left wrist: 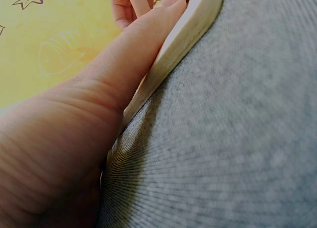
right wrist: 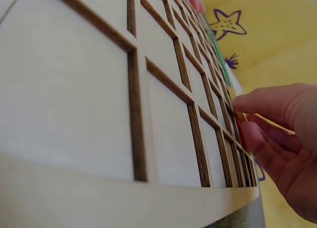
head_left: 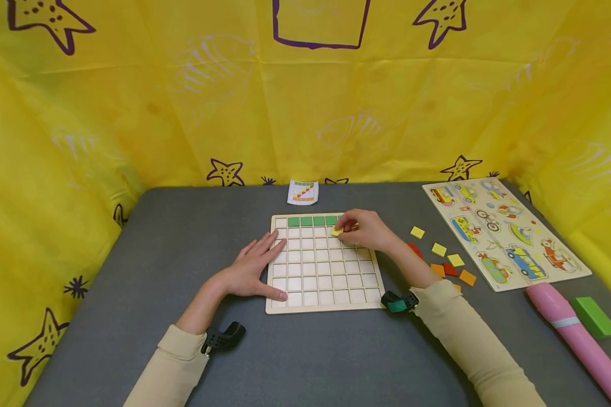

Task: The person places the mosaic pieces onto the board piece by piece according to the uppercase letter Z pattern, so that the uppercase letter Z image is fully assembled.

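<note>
A wooden grid board point(head_left: 326, 311) with square recesses lies on the dark table. Several green tiles point(head_left: 306, 221) fill part of its top row. My right hand point(head_left: 364, 229) pinches a yellow square tile point(head_left: 336, 231) at the second row, just below the right end of the green ones. In the right wrist view, a red sliver point(right wrist: 240, 131) shows by the fingertips of that hand. My left hand point(head_left: 252, 265) rests flat on the board's left edge, fingers spread and thumb on the lower left corner; the left wrist view shows this thumb along the wooden edge.
A small pattern card point(head_left: 302, 193) lies behind the board. Loose yellow point(head_left: 439, 249), red point(head_left: 450, 269) and orange tiles point(head_left: 467, 277) are scattered to the right. Beyond them are a vehicle puzzle board point(head_left: 504, 226), a pink cylinder point(head_left: 575, 333) and a green block point(head_left: 597, 317).
</note>
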